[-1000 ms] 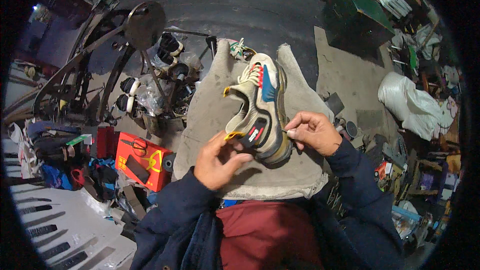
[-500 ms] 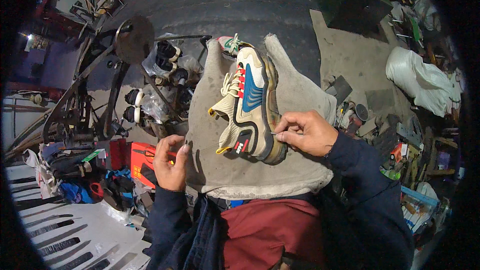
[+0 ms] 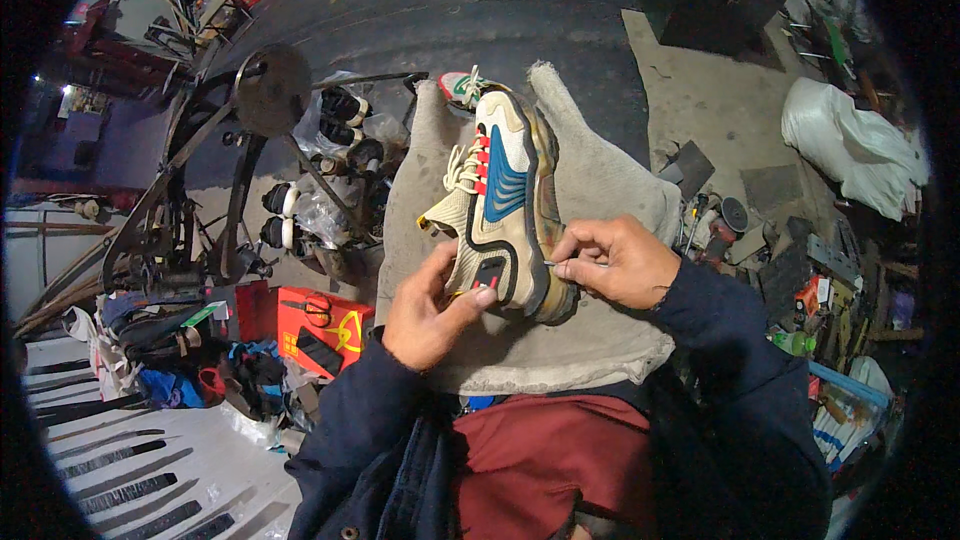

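One worn beige sneaker with blue side panels and red lace loops (image 3: 505, 210) lies on a grey cloth (image 3: 600, 190) spread over the person's lap, heel toward the near edge. One red cardboard box (image 3: 325, 325) sits left of the cloth; contents cannot be told. Left hand (image 3: 430, 310), half open, cups the heel, thumb pressed against it. Right hand (image 3: 615, 260) is closed, fingertips pinching a thin needle-like tool (image 3: 553, 263) at the sole's edge.
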